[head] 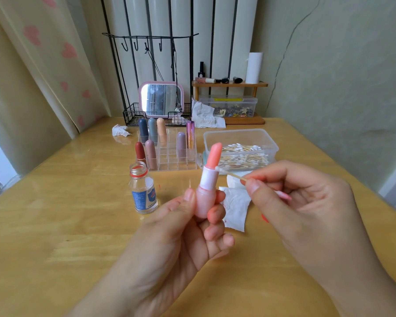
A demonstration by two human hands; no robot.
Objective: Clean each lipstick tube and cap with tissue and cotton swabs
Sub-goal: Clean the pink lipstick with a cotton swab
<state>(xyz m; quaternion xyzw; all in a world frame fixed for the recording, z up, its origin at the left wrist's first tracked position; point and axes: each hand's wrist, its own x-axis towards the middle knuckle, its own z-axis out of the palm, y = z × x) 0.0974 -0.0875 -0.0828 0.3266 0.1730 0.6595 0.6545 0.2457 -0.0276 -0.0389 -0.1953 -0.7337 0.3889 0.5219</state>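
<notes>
My left hand grips an uncapped pink lipstick tube upright, its coral bullet extended above a white collar. A cotton swab is pinched between thumb and fingers of my right hand, and its white tip touches the tube's collar at the bullet's base. Behind my hands a folded white tissue with a red smear lies on the wooden table. A pink object, partly hidden, sits under my right hand's fingers.
An open small glass bottle stands left of the tube. A clear organiser holds several capped lipsticks. A clear tub holds cotton swabs. Crumpled tissues, a pink mirror and a wooden shelf stand at the back.
</notes>
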